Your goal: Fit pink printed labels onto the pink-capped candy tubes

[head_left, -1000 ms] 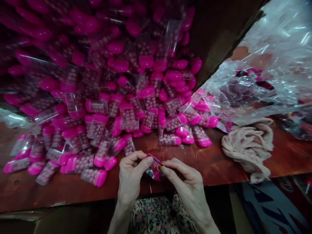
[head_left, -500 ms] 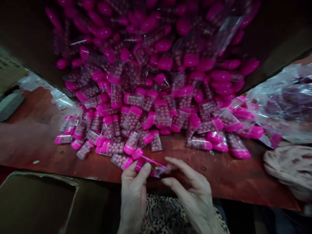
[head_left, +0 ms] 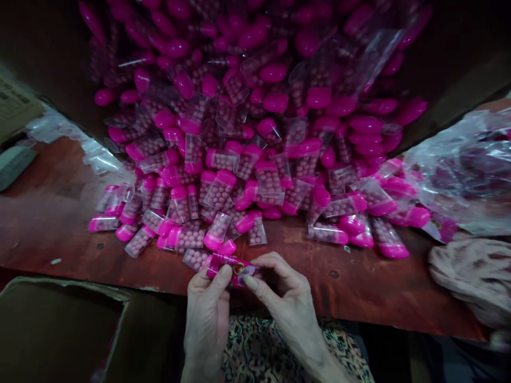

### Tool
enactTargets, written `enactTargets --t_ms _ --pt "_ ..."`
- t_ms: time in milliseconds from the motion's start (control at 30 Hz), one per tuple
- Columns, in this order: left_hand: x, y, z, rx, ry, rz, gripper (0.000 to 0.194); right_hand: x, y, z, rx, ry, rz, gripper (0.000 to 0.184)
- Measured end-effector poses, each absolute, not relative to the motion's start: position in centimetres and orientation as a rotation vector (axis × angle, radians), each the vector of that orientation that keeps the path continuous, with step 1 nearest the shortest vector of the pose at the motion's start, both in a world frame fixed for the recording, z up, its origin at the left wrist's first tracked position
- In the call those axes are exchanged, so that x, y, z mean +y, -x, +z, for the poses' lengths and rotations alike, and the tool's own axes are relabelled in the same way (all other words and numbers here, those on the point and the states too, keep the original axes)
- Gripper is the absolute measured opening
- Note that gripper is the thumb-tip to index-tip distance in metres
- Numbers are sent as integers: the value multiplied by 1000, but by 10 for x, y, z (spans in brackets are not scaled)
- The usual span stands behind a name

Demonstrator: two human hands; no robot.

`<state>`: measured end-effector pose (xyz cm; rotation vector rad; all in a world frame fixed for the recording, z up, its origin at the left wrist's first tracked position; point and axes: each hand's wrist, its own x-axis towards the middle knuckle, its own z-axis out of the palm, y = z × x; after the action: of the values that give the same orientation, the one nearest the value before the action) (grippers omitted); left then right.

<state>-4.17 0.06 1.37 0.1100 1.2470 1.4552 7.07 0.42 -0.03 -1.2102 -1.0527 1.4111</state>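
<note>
Between the thumb and fingers of my left hand (head_left: 208, 300) is a pink candy pack (head_left: 227, 266) with printing and a small green and yellow picture on it. My right hand (head_left: 281, 287) pinches the pack's right end, which looks like clear, loose film. Whether a candy container sits inside the printed wrap is hidden by my fingers. Just beyond my left hand lies a clear candy container (head_left: 195, 259) of small pale-pink balls. Many similar containers with bright pink caps form a large heap (head_left: 219, 189) in front of both hands.
The heap spills from a dark, open carton (head_left: 451, 69) onto the red wooden table (head_left: 147, 271). Clear plastic bags (head_left: 471, 170) lie at right, beside a bundled pale cloth (head_left: 467, 276). An open cardboard box (head_left: 123, 319) stands below the table edge at left.
My right hand has moved left, and its parted fingers have closed on the pack's right end. My left hand still holds the pack, its printed face now turned more toward me.
</note>
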Motion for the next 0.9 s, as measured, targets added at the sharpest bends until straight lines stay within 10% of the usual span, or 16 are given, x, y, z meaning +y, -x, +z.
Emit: enactTargets --t_ms 333,900 --pt "-28 86 9 1357 -437 1535 13 4 -51 4 -1319 1066 1452 7" --pt "0 99 2 1362 -107 1697 14 2 -42 -18 -2224 1092 454 24"
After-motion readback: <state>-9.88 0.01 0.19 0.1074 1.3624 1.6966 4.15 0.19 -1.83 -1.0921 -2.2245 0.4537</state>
